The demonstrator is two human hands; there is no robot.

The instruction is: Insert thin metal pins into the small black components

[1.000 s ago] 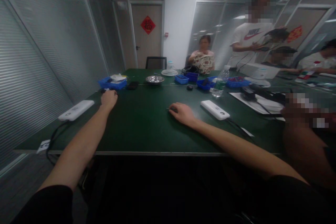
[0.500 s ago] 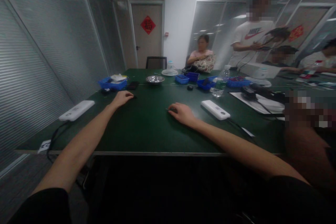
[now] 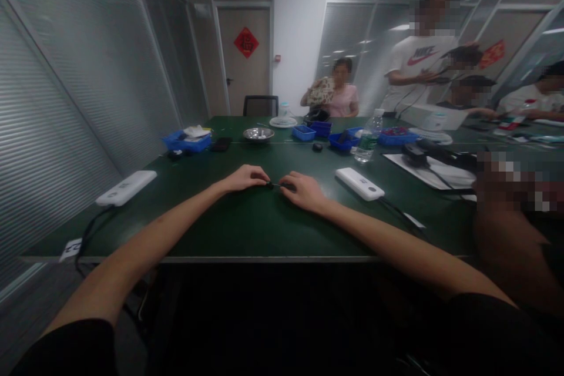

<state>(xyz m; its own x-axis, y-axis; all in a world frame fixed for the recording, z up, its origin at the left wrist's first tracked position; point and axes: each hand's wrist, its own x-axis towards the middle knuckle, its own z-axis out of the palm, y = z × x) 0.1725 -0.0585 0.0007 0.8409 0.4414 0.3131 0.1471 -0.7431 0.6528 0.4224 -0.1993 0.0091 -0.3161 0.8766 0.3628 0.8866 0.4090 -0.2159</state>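
Note:
Near the middle of the green table (image 3: 211,226), my left hand (image 3: 247,178) pinches a small black piece (image 3: 269,184) between its fingertips. Just to the right, my right hand (image 3: 303,191) is closed around a dark-handled tool (image 3: 288,186), whose thin metal tip points left at the black piece. Whether the tip touches the piece is too small to tell. Both hands rest low over the tabletop. Beyond them stands a shiny metal bowl (image 3: 258,135) with small light pieces in it.
White power banks lie left (image 3: 126,188) and right (image 3: 360,184), with cables. Blue trays (image 3: 187,141) stand farther back, near a water bottle (image 3: 365,144). At the right are a white tray (image 3: 396,165) and another person's arm (image 3: 506,235). People are behind the table.
My left hand has moved right with the small black piece, from the table's left part to beside my right hand. My right hand has barely moved. The seated person's patterned cloth has shifted left.

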